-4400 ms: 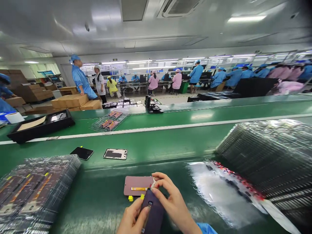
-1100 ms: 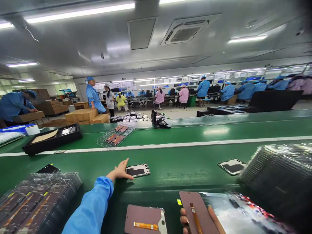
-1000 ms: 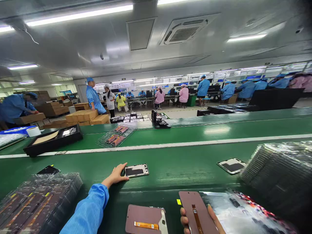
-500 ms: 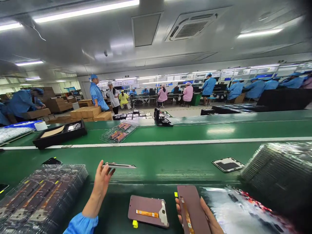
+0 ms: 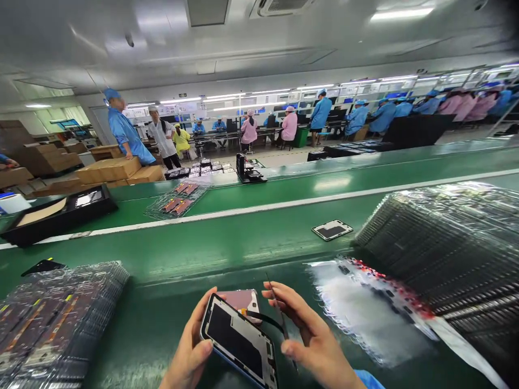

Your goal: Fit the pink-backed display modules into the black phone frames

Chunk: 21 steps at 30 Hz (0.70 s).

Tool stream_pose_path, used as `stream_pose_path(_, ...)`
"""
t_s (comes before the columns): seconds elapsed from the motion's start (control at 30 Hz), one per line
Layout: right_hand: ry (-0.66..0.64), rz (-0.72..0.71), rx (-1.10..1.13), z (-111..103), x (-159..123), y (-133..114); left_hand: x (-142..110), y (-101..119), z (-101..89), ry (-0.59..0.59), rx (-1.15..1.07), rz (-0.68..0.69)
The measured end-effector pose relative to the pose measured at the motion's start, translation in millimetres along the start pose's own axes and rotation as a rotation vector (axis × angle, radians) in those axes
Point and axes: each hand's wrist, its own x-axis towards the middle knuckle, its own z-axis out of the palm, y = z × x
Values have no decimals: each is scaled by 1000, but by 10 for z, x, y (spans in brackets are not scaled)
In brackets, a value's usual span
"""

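Note:
My left hand [image 5: 190, 340] is closed on a phone frame [image 5: 237, 337], gripping its left edge. The frame is tilted and shows a black sheet with a pale metal border. In my right hand [image 5: 312, 335], a thin pointed metal tool [image 5: 278, 305], like tweezers, is pinched beside the frame's right side. A dark curved strip [image 5: 263, 319] runs from the tool towards the left; whether it belongs to the tool I cannot tell. Behind the frame lies a brownish-pink phone screen panel [image 5: 235, 299], partly hidden, on the green bench.
Stacked clear trays with screen panels [image 5: 52, 324] stand at left; a taller stack of clear trays [image 5: 441, 243] stands at right. Beside it lie clear plastic sheets with red tabs [image 5: 365, 308]. Another phone frame [image 5: 332, 229] lies further back. Co-workers [image 5: 125, 127] are across the room.
My left hand has lowered the thin slab and turned its face up. My right hand has let go of a screen panel and now holds the thin tool. The view has shifted right and down.

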Motion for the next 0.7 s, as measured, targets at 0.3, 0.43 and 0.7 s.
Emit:
stream_pose_path(0.3, -162, -99, -262, 61, 2, 5, -23, 39, 62, -154, 130, 24)
stream_pose_path(0.43, -205, -103, -303, 105, -24, 8, -21, 44, 163, -198, 148, 31)
stream_pose_path(0.7, -239, -95, -414, 260, -128, 56, -8, -27, 286, -216, 64, -19)
